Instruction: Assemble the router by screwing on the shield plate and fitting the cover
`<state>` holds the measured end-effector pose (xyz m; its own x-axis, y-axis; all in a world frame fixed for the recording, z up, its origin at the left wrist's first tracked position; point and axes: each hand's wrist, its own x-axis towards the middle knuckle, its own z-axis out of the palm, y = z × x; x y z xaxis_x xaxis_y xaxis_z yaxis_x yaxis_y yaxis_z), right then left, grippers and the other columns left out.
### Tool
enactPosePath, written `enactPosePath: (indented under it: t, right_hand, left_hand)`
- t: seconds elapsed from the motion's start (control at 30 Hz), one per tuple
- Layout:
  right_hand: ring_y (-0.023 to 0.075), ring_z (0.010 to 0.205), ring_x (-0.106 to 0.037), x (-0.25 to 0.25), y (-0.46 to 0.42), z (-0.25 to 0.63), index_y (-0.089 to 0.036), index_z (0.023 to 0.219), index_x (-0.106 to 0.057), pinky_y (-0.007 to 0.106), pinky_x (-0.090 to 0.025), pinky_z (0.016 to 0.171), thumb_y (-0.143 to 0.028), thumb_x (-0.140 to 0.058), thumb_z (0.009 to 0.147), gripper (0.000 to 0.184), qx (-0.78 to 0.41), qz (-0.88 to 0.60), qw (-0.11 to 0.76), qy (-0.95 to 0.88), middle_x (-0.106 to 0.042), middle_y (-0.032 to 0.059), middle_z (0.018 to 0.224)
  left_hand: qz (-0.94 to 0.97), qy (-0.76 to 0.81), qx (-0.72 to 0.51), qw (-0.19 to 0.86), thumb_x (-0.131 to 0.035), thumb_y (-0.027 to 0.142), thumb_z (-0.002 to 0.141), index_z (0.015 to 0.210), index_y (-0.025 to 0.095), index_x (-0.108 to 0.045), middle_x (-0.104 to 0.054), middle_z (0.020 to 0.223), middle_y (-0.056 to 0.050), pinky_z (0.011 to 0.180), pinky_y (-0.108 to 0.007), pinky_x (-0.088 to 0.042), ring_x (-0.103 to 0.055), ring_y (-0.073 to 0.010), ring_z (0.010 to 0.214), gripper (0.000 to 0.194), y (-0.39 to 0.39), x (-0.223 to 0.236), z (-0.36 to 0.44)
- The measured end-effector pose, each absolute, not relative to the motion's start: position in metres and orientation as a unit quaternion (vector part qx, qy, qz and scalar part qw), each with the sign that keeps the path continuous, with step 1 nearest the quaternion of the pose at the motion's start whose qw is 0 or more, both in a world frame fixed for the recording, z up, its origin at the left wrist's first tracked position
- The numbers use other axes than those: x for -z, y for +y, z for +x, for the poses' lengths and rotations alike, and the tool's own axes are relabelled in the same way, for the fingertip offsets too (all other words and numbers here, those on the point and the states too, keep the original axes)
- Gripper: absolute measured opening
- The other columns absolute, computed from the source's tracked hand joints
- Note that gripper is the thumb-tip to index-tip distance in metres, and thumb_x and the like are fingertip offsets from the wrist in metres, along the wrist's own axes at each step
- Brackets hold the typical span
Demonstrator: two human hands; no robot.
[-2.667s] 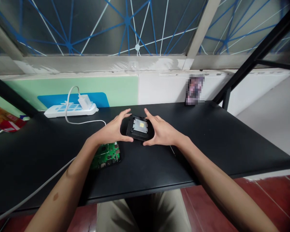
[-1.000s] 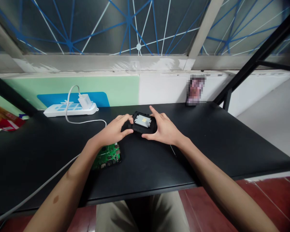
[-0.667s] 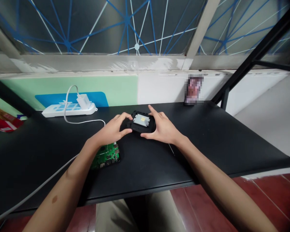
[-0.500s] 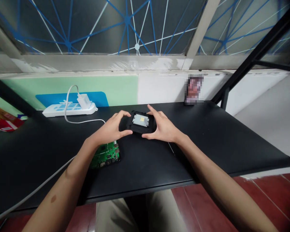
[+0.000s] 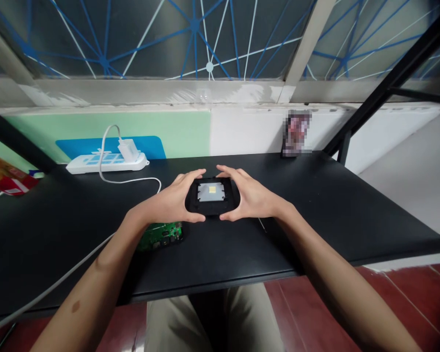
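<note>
- The left hand (image 5: pixel 172 199) and the right hand (image 5: pixel 256 196) are both gripping the black case (image 5: pixel 211 208), one from each side.
- The case is above the surface (image 5: pixel 238 254); I cannot tell if it touches.
- It looks flat and dark, with a silver plate (image 5: pixel 204 194) and yellowish square (image 5: pixel 212 189).
- The handling seems unfinished: the green board (image 5: pixel 164 235) lies separate, partly hidden.

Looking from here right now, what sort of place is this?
Probably an indoor workspace, perhaps for electronics: a black desk, a white power strip and a green circuit board.
</note>
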<state>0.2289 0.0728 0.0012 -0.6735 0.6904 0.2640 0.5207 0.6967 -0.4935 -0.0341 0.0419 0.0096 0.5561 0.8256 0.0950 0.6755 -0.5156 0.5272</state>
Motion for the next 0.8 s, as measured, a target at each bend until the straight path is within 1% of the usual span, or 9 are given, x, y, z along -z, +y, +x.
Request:
enactPosePath:
  t: [0.2,0.3,0.37,0.43,0.53,0.63,0.7,0.73,0.8]
  right_hand:
    - [0.0353,0.134,-0.047,-0.004,0.056,0.231,-0.021,0.160,-0.019,0.053,-0.043,0.111,-0.054,-0.086,0.061,0.124,-0.220,-0.351,0.156,-0.897,-0.056,0.0153,0.142]
    - [0.0376,0.133,-0.049,0.004,0.046,0.237,-0.023,0.159,-0.021,0.058,-0.042,0.111,-0.058,-0.084,0.062,0.121,-0.206,-0.343,0.157,-0.903,-0.057,0.0153,0.142]
    - [0.0389,0.136,-0.048,0.012,0.041,0.243,-0.024,0.159,-0.021,0.059,-0.040,0.112,-0.063,-0.083,0.062,0.121,-0.202,-0.337,0.162,-0.905,-0.055,0.0150,0.147]
    - [0.0383,0.138,-0.047,0.020,0.038,0.248,-0.024,0.159,-0.023,0.057,-0.040,0.114,-0.067,-0.082,0.062,0.121,-0.204,-0.332,0.163,-0.906,-0.049,0.0157,0.152]
    - [0.0376,0.142,-0.043,0.030,0.034,0.252,-0.019,0.159,-0.023,0.055,-0.038,0.117,-0.069,-0.081,0.062,0.123,-0.204,-0.328,0.151,-0.910,-0.044,0.0179,0.157]
    - [0.0374,0.142,-0.044,0.032,0.034,0.250,-0.017,0.159,-0.022,0.055,-0.038,0.117,-0.072,-0.079,0.062,0.125,-0.199,-0.321,0.153,-0.913,-0.047,0.0192,0.154]
    - [0.0361,0.137,-0.050,0.027,0.039,0.246,-0.018,0.157,-0.026,0.054,-0.042,0.113,-0.072,-0.075,0.068,0.115,-0.176,-0.332,0.180,-0.909,-0.054,0.0183,0.148]
    - [0.0341,0.131,-0.055,0.023,0.044,0.243,-0.018,0.155,-0.031,0.052,-0.045,0.109,-0.070,-0.072,0.074,0.105,-0.154,-0.352,0.201,-0.901,-0.059,0.0167,0.142]
    - [0.0304,0.112,-0.064,0.015,0.057,0.238,-0.018,0.143,-0.048,0.047,-0.051,0.097,-0.065,-0.059,0.087,0.074,-0.069,-0.425,0.253,-0.867,-0.070,0.0131,0.120]
  left_hand:
    - [0.863,0.433,-0.154,0.208,-0.086,0.046,0.066,0.150,0.024,-0.026,-0.037,0.153,-0.016,0.113,-0.056,-0.039,-0.039,-0.0401,0.139,0.106,0.030,-0.002,-0.032]
    - [0.871,0.416,-0.157,0.207,-0.086,0.052,0.066,0.147,0.027,-0.030,-0.041,0.149,-0.014,0.112,-0.056,-0.040,-0.042,-0.0396,0.137,0.102,0.022,0.003,-0.031]
    - [0.877,0.408,-0.151,0.203,-0.085,0.057,0.066,0.145,0.027,-0.031,-0.042,0.146,-0.014,0.112,-0.056,-0.040,-0.042,-0.0391,0.136,0.101,0.018,0.005,-0.028]
    - [0.884,0.405,-0.134,0.193,-0.084,0.061,0.066,0.144,0.025,-0.032,-0.044,0.144,-0.014,0.111,-0.055,-0.041,-0.042,-0.0389,0.135,0.100,0.014,0.008,-0.025]
    - [0.890,0.407,-0.110,0.172,-0.081,0.065,0.069,0.144,0.020,-0.035,-0.047,0.141,-0.016,0.110,-0.053,-0.042,-0.044,-0.0391,0.132,0.099,0.010,0.013,-0.020]
    - [0.896,0.404,-0.105,0.152,-0.077,0.068,0.072,0.145,0.018,-0.037,-0.048,0.141,-0.017,0.110,-0.053,-0.040,-0.045,-0.0390,0.130,0.097,0.008,0.019,-0.018]
    - [0.897,0.402,-0.108,0.147,-0.074,0.069,0.074,0.146,0.018,-0.037,-0.048,0.142,-0.017,0.111,-0.052,-0.039,-0.045,-0.0389,0.130,0.096,0.007,0.021,-0.019]
    - [0.897,0.402,-0.111,0.146,-0.074,0.070,0.074,0.146,0.019,-0.037,-0.048,0.142,-0.017,0.111,-0.053,-0.038,-0.045,-0.0390,0.131,0.096,0.007,0.021,-0.019]
    - [0.897,0.400,-0.118,0.145,-0.072,0.071,0.075,0.147,0.021,-0.037,-0.048,0.143,-0.016,0.111,-0.054,-0.037,-0.044,-0.0395,0.132,0.095,0.007,0.022,-0.019]
